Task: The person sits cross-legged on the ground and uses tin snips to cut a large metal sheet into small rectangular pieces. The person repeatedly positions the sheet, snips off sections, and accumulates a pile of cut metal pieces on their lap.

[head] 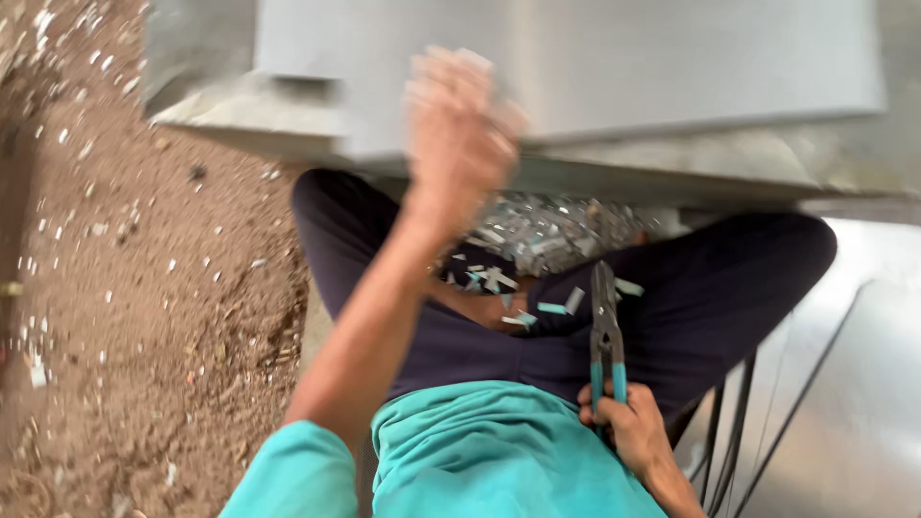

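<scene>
My left hand [460, 129] is raised and blurred, its fingers curled against the near edge of a grey sheet-metal panel [672, 58] that lies in front of me. Whether it grips the edge I cannot tell. My right hand [628, 422] rests near my waist and holds tin snips [604, 331] by their teal handles, the dark blades pointing away over my lap. I sit cross-legged in dark trousers [710, 297] and a teal shirt [480, 451].
Several small metal offcuts [547, 235] lie in my lap and between my legs. Brown dirt ground [144, 288] strewn with pale scraps is on the left. Another shiny metal sheet [854, 384] with dark rods [729, 432] lies on the right.
</scene>
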